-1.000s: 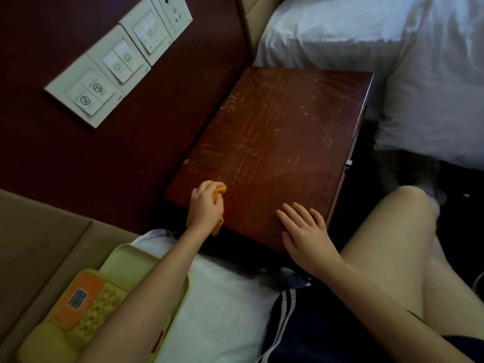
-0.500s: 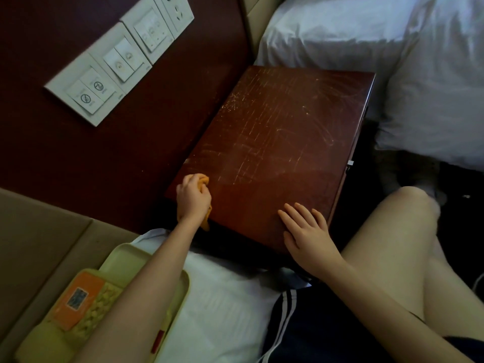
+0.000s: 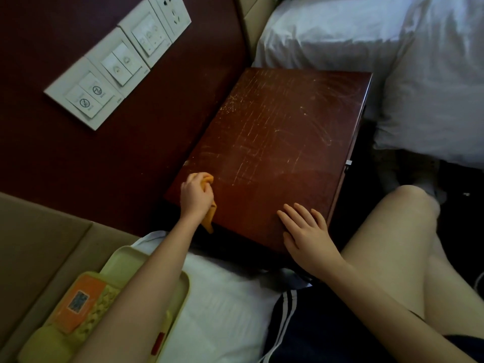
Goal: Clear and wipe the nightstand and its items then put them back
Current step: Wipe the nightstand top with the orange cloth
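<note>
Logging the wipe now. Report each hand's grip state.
Left hand: closed around the orange cloth, on the nightstand.
Right hand: open, flat on the nightstand top.

Dark maroon wall panel [image 3: 78, 166] behind the scratched wooden nightstand [image 3: 275, 132], with four white switch and socket plates [image 3: 117, 66] in a slanted row on it. There are beige padded headboard panels [image 3: 39, 244] low left and another beige padded strip [image 3: 248, 22] top centre. White bedding [image 3: 327, 35] covers the far bed top right, more white linen [image 3: 222, 305] the near one. Room is dim, brightest on the far bedding. Floor [image 3: 455, 176] at right is too dark to read.
</note>
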